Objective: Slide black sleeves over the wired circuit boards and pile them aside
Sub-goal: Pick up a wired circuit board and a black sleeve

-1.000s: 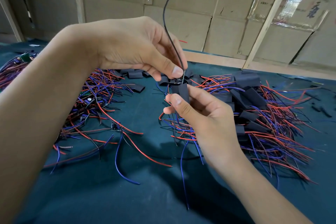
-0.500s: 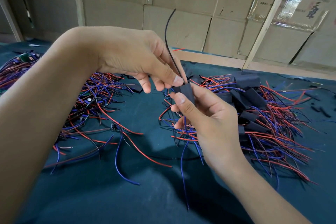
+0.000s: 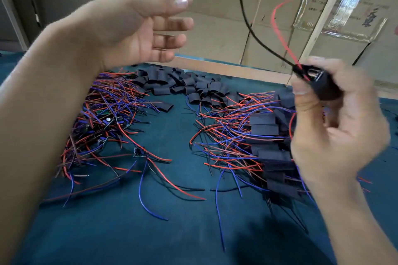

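Sleeved board [image 3: 323,84]: black sleeve over a circuit board, pinched in the right hand [image 3: 336,127] between thumb [image 3: 301,97] and curled fingers, raised above the table; one end of the board shows at the sleeve mouth, just beside the thumb tip. View is motion-blurred here.
Left hand [image 3: 129,28]: raised, holding nothing; fingers [image 3: 170,23] straight and loosely together, thumb above them, tips pointing right, well apart from the sleeved board.
Unsleeved boards [image 3: 103,120]: tangle of bare boards with red, blue and black wires on the table, below the left wrist; one small board [image 3: 137,153] lies at the pile's near edge.
Loose sleeves [image 3: 183,84]: heap of empty black sleeves at the far side of the table, below the left fingertips; one single sleeve [image 3: 164,106] lies apart, nearer the wire tangle.
Black lead [image 3: 249,26]: runs from the sleeve mouth up and left, out of the top of view, passing between the two hands.
Red lead [image 3: 280,32]: rises from the same mouth, blurred, just right of the black lead.
Finished pile [image 3: 267,140]: sleeved boards stacked with wires fanning left, directly under and left of the right hand's fingers, not touching the held piece.
Table [image 3: 172,232]: dark teal cloth surface.
Backdrop [image 3: 215,6]: cardboard panels with wooden battens.
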Demonstrator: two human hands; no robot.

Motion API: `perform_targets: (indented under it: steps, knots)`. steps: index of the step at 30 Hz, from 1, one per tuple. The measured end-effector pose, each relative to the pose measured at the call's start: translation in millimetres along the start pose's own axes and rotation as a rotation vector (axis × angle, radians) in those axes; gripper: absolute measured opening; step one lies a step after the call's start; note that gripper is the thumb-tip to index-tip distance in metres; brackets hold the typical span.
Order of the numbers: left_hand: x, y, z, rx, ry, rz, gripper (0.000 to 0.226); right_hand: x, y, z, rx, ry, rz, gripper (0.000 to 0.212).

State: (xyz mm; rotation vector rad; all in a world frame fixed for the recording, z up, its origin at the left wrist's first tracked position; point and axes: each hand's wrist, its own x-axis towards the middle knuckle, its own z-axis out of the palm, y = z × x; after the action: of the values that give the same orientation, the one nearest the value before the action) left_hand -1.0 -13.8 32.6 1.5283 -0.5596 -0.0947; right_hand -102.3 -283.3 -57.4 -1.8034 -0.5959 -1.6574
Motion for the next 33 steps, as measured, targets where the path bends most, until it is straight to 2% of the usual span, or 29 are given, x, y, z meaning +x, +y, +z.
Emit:
perform_targets:
  steps: [4, 9, 12, 15, 18, 22, 25, 30, 31, 33]
  knots:
    - [2.2, -13.4, -27.4, 0.229, 0.062, -0.154, 0.036, 7.4, 25.1, -10.4, -0.200, -0.129, 0.060, 0.017]
    - [2.7, -49.6, -56.0, 0.466, 0.113, -0.375, 0.025, 5.5, 41.3, -7.8, -0.402, -0.536, 0.255, 0.023]
    - [4.5, -69.2, -70.2, 0.763, 0.089, -0.543, 0.035, -2.7, 43.9, -1.9, -0.512, -0.731, 0.415, 0.035]
    - [9.3, -77.7, -74.5, 1.089, 0.104, -0.632, 0.047, -4.1, 43.0, -0.7, -0.560, -0.798, 0.450, 0.051]
    - [13.7, -83.2, -61.4, 1.376, 0.041, -0.661, 0.060, -3.7, 38.0, 2.3, -0.567, -0.786, 0.416, 0.066]
    - [16.9, -89.8, -54.6, 1.427, 0.029, -0.656, 0.057, -4.6, 25.3, 4.3, -0.500, -0.744, 0.344, 0.079]
    - [15.1, -86.8, -57.6, 1.407, -0.009, -0.633, 0.038, -6.4, 22.2, 5.5, -0.482, -0.840, 0.343, 0.075]
    - [15.5, -82.2, -65.3, 1.270, 0.019, -0.601, 0.006, -8.7, 26.6, 10.3, -0.411, -0.951, 0.420, 0.084]
    - [15.3, -80.7, -66.3, 1.255, 0.025, -0.591, 0.003, -9.6, 28.2, 10.7, -0.403, -0.972, 0.426, 0.084]
    - [15.1, -76.8, -67.2, 1.230, 0.035, -0.544, 0.006, -14.2, 31.7, 11.6, -0.424, -1.010, 0.425, 0.064]
